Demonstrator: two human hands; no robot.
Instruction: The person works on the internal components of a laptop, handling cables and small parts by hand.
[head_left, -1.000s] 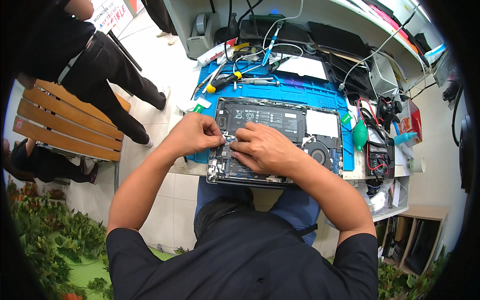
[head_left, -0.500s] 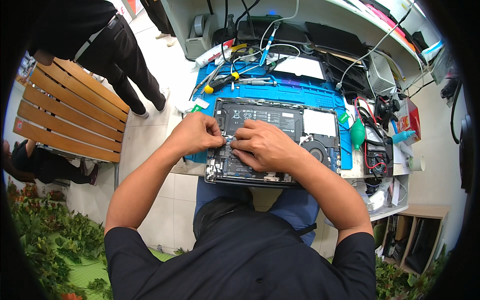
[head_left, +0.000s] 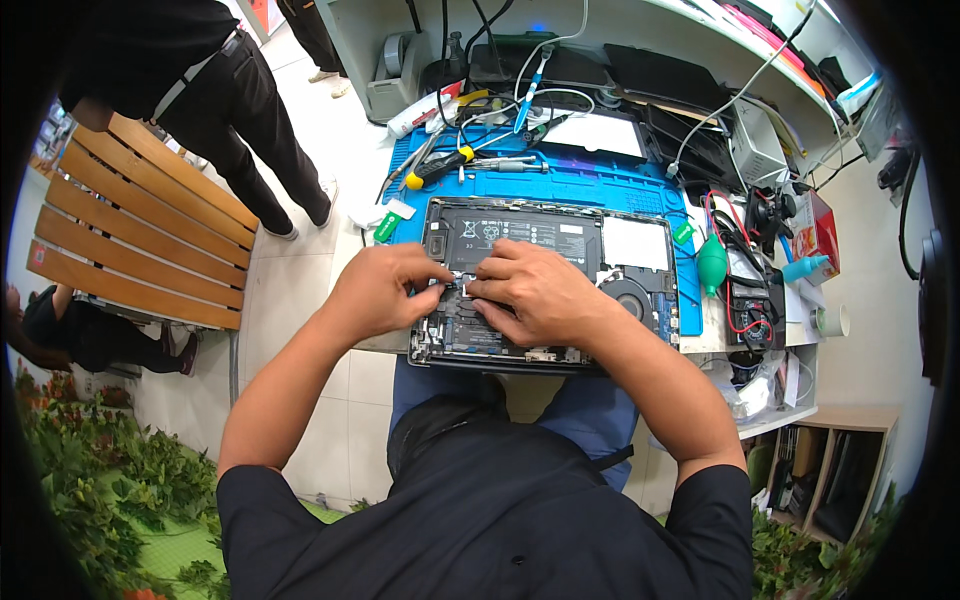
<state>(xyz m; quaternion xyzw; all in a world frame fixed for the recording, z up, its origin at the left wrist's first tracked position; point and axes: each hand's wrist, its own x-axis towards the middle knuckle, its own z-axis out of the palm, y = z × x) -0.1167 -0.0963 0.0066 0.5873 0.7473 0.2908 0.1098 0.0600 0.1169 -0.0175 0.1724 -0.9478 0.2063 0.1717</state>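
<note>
An opened laptop (head_left: 470,335) lies on the edge of a blue work mat (head_left: 590,188), its inner parts facing up. Its black battery (head_left: 545,228) spans the far half, and a round fan (head_left: 630,298) sits at the right. My left hand (head_left: 385,288) bends over the laptop's left side, thumb and fingers pinched close to small parts beside the battery's near edge. Right next to it, my right hand (head_left: 535,292) rests on the board with curled fingertips pressed together at the same spot. What either hand's fingertips hold is too small and covered to make out.
Behind the laptop lie a yellow-black screwdriver (head_left: 440,168), a blue brush (head_left: 532,92) and tangled cables. At the right are a green air blower (head_left: 712,265), a multimeter (head_left: 757,325) and a light-blue bottle (head_left: 806,268). A person (head_left: 215,110) stands by a wooden bench (head_left: 150,215) at the left.
My left hand has turned and shifted slightly nearer, baring more of the green tag behind it. My right hand stays almost in place at the same spot.
</note>
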